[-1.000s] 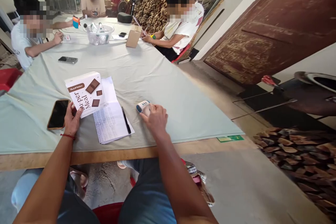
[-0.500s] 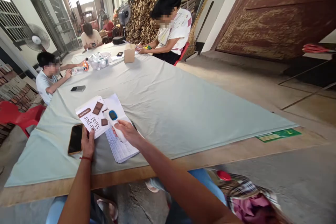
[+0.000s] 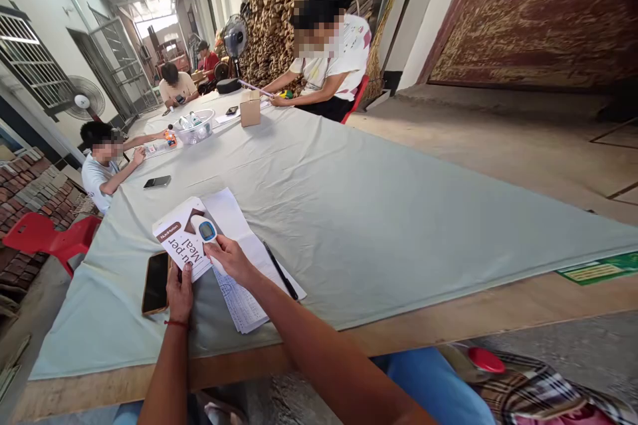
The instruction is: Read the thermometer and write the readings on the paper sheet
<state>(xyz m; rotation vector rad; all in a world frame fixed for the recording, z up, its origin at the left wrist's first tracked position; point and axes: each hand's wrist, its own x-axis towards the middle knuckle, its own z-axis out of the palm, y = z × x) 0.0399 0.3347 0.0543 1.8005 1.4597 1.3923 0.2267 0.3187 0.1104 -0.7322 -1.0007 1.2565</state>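
My left hand point(image 3: 180, 292) is closed on the lower edge of a white printed packet point(image 3: 183, 239) marked "Meal", with brown squares on it. In my right hand point(image 3: 233, 260) is a white infrared thermometer point(image 3: 206, 231) with a blue-rimmed display, its head over the packet's upper right part. Whether it touches the packet I cannot tell. Papers with handwriting point(image 3: 242, 304) lie under my right hand, and a black pen point(image 3: 280, 270) rests across them. Left of my left hand lies a dark phone point(image 3: 156, 283) in an orange-brown case.
A grey-green cloth point(image 3: 379, 212) covers the table. Farther back are another phone point(image 3: 157, 182), a plastic basket point(image 3: 198, 134) with bottles, and a cardboard box point(image 3: 250, 113). Several people sit around the table. A red chair point(image 3: 54, 239) stands at the left.
The thermometer has shifted left over the packet and now covers part of its printed squares. My view has turned, exposing more of the pen. Both hands keep their hold.
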